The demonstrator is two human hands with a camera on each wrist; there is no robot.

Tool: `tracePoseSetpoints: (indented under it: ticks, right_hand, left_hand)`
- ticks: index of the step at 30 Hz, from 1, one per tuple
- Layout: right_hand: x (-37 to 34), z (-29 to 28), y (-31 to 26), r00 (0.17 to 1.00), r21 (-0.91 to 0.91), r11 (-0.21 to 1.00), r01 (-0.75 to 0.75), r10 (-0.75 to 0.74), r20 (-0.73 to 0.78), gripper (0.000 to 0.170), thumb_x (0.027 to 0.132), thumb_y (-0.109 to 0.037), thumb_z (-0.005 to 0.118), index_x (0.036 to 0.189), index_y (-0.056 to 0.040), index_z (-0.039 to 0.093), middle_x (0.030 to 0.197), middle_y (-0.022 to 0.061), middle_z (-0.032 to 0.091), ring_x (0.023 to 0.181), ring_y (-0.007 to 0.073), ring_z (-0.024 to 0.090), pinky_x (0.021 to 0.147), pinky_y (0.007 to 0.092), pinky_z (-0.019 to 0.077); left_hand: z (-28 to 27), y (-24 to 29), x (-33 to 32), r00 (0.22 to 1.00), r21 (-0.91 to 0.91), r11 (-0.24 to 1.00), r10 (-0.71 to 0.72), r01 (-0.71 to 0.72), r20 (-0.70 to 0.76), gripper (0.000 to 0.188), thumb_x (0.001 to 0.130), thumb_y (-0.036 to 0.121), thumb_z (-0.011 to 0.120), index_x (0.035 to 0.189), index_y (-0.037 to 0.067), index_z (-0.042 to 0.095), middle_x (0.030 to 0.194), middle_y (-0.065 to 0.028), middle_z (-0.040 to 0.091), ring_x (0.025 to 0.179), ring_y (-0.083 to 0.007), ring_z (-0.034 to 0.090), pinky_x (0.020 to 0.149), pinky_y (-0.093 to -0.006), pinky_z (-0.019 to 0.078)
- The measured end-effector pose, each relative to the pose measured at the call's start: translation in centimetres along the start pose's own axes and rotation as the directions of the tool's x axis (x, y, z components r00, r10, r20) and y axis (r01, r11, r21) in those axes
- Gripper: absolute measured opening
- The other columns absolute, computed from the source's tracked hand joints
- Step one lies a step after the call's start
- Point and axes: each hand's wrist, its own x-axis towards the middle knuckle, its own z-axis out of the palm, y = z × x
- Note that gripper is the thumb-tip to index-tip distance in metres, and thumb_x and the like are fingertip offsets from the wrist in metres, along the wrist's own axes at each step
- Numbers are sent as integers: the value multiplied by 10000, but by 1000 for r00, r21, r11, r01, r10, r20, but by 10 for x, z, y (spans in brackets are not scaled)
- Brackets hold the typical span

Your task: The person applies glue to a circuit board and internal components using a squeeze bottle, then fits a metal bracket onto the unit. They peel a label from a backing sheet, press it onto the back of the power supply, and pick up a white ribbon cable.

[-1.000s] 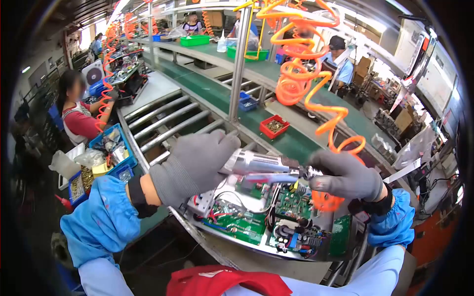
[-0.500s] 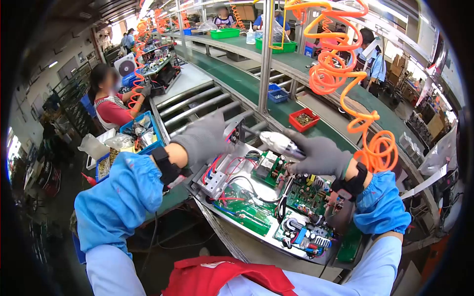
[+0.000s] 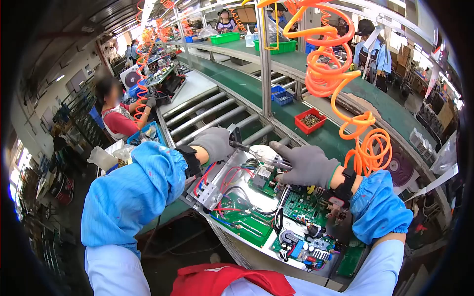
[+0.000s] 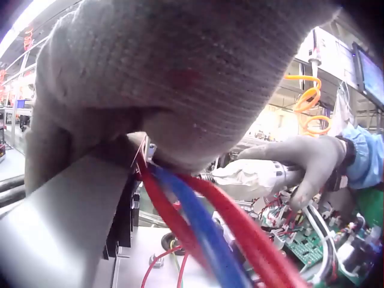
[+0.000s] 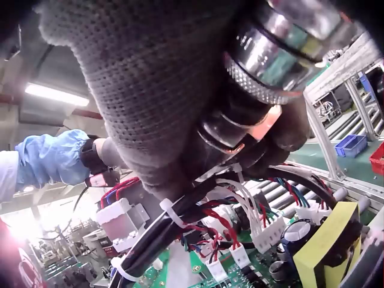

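The right hand (image 3: 308,166), in a grey glove, grips a silver power driver (image 3: 266,155) that lies sideways, its tip pointing left at a metal end plate (image 3: 236,135). In the left wrist view the driver's body (image 4: 249,175) sits in the right hand (image 4: 312,162). The left hand (image 3: 213,144) holds the upper edge of that end plate; its fingertips are partly hidden. Beneath both hands lies a metal chassis (image 3: 259,200) with green circuit boards (image 3: 242,219), red and blue wires (image 4: 204,231) and a metal block (image 3: 210,195).
An orange coiled hose (image 3: 368,133) hangs at the right. Behind the chassis are metal rollers (image 3: 212,116), an upright post (image 3: 265,64), a red bin (image 3: 310,121) of small parts and blue bins (image 3: 282,96). A person (image 3: 116,111) works at the left.
The driver has turned from pointing right to pointing left, its tip now at the end plate. The left hand has left the driver and moved to the plate. The view has shifted.
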Motion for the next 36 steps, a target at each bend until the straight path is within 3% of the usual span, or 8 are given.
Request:
tracePoseSetpoints:
  ticks: [4, 7, 22, 28, 30, 33, 36]
  right_hand:
    - [5, -8, -5, 997, -11, 999, -31, 32, 71, 932, 808, -507, 662, 1583, -181, 258, 958, 235, 707, 923, 375, 704, 809, 432, 538]
    - [7, -9, -3, 996, -4, 1000, -5, 5, 85, 939, 809, -510, 657, 1587, -181, 246, 964, 232, 707, 930, 375, 702, 821, 432, 537]
    - [7, -11, -10, 998, -28, 999, 19, -17, 63, 910, 800, -460, 635, 1580, -162, 272, 892, 197, 712, 898, 352, 707, 790, 449, 537]
    - [8, 0, 2, 997, -28, 997, 77, -77, -5, 948, 784, -504, 666, 1569, -139, 280, 827, 205, 675, 797, 394, 680, 718, 471, 531]
    - [7, -1, 0, 997, -50, 996, 79, -79, 1, 904, 782, -434, 658, 1561, -141, 305, 855, 207, 695, 834, 375, 699, 738, 459, 543]
    - [6, -4, -2, 997, -54, 995, 79, -78, 19, 885, 782, -400, 653, 1558, -147, 315, 872, 207, 705, 870, 366, 707, 761, 451, 548]
    - [8, -3, -4, 996, -66, 994, 83, -81, 36, 884, 783, -399, 654, 1560, -153, 311, 865, 203, 704, 872, 366, 705, 769, 455, 545]
  left_hand:
    - [1, -3, 1, 1000, -15, 1000, 3, -3, 1, 409, 818, 364, 705, 962, -18, 720, 902, -221, 718, 882, -367, 713, 805, -432, 556]
    - [2, -5, 2, 1000, -29, 999, 13, -14, -14, 392, 811, 349, 706, 959, -14, 718, 893, -221, 715, 875, -366, 711, 795, -433, 553]
    - [7, -8, 5, 998, -34, 999, 32, -34, -55, 382, 802, 333, 692, 942, -22, 716, 890, -237, 711, 869, -376, 706, 791, -438, 549]
    - [1, -8, -2, 999, -82, 997, 5, -2, 38, 409, 779, 336, 715, 951, -36, 714, 862, -228, 713, 834, -362, 714, 774, -434, 554]
    - [-4, -6, -8, 996, -110, 994, -1, 11, 93, 425, 772, 335, 720, 960, -46, 704, 867, -227, 713, 838, -356, 715, 776, -432, 554]
    - [5, -8, -2, 1000, -51, 999, -1, 1, 10, 327, 756, 266, 718, 892, -31, 722, 847, -181, 735, 849, -325, 727, 779, -405, 567]
    - [8, -11, 3, 999, -33, 999, 25, -23, 38, 384, 747, 290, 719, 939, -41, 692, 881, -223, 711, 871, -360, 710, 801, -418, 557]
